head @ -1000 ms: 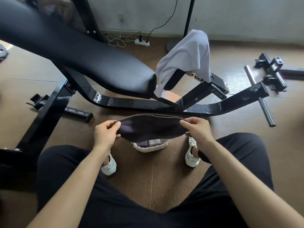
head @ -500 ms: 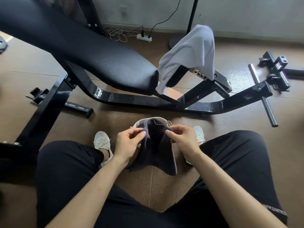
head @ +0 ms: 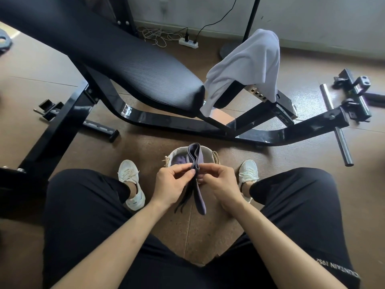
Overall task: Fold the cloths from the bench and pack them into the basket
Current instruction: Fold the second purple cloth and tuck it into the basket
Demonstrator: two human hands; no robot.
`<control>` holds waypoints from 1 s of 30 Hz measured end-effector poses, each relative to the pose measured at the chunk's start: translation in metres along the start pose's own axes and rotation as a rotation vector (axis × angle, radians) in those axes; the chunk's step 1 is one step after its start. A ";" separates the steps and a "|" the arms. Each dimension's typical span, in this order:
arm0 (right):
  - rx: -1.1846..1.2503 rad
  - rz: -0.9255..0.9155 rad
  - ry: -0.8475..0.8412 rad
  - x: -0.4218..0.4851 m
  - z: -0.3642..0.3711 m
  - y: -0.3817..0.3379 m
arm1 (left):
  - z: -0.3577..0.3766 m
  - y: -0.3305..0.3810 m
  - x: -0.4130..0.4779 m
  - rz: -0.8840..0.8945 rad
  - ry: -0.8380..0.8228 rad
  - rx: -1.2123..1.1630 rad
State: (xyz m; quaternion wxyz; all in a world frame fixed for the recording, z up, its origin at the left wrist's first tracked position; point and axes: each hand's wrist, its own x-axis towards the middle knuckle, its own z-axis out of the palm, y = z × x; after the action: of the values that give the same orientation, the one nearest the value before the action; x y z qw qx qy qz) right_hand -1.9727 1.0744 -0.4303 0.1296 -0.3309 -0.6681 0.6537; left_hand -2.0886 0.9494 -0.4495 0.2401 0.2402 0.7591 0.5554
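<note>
A dark purple-grey cloth [head: 195, 157] is folded into a narrow strip and hangs between my knees, its loop standing up over the basket. My left hand [head: 171, 184] pinches it from the left and my right hand [head: 218, 184] pinches it from the right, the fingertips close together. Just beyond my hands a small woven basket [head: 214, 156] with a pale lining sits on the floor, with a purple cloth [head: 180, 160] lying inside. A white cloth [head: 250, 65] hangs draped over the bench's [head: 129, 65] raised front pad.
The black bench frame [head: 187, 124] runs across the floor just behind the basket. My white shoes [head: 130, 178] flank the basket. A steel bar [head: 337, 126] and clamp lie at right. A power strip [head: 188, 43] with cables sits by the far wall.
My hands have come together from holding the dark cloth stretched wide, folding it in half twice into a narrow strip. The view has shifted so the basket shows beyond my hands.
</note>
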 end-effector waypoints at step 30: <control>-0.737 -0.284 -0.128 0.029 -0.046 0.004 | -0.056 -0.007 0.013 0.133 -0.046 0.258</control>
State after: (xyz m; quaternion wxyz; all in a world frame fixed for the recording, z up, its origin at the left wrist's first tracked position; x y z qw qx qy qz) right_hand -1.9651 1.1284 -0.4369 0.0493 -0.2183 -0.9036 0.3653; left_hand -2.1346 0.9149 -0.4425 0.1872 0.3314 0.8010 0.4621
